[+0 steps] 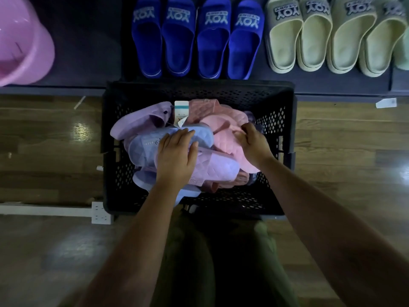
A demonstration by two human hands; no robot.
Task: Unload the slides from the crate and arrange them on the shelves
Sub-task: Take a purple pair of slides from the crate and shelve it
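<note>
Blue slides (197,36) and beige slides (332,34) already lined up on shelf (88,52); pastel slides (183,142) still heaped in crate (281,120), left hand (177,155) flat and open on lilac slide (217,167), right hand (252,142) curled onto pink slide (223,131).

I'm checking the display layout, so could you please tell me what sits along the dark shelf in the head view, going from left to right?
Pink plastic basin → a bare stretch of shelf → four blue slides → beige slides running to the right edge of the frame.
</note>
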